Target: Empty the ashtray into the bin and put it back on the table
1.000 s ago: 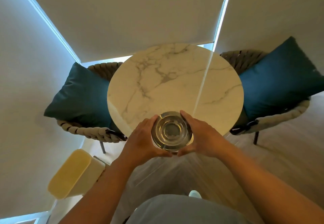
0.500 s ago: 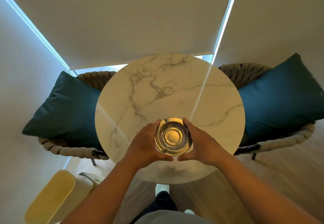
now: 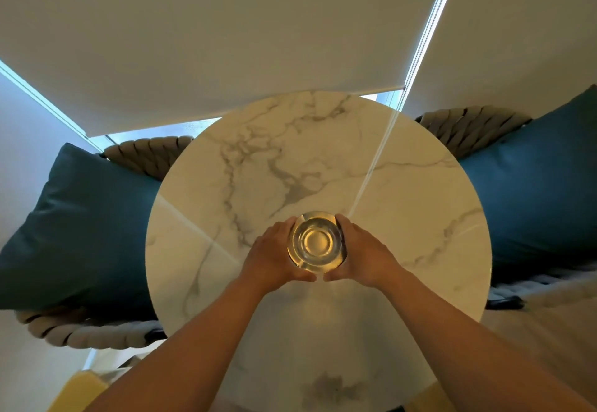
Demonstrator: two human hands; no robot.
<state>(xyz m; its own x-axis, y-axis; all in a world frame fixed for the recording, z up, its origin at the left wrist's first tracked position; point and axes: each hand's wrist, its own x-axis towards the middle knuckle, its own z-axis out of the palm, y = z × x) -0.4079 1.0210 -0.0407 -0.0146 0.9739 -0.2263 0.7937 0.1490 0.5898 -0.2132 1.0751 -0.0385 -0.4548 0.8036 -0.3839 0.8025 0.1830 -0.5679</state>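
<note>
A round clear glass ashtray with nothing visible inside it is over the middle of the round white marble table. My left hand cups its left side and my right hand cups its right side, thumbs nearly meeting at its near edge. Whether the ashtray rests on the tabletop or hovers just above it I cannot tell. The yellow-lidded bin shows only as a corner at the bottom left, on the floor beside the table.
Two woven rope chairs flank the table, each with a dark teal cushion, the left cushion and the right cushion. Lowered roller blinds cover the windows behind the table.
Both hands have carried the ashtray forward from the table's near edge to over its middle. I have stepped closer, so the table fills more of the view and the bin slid to the bottom left.
</note>
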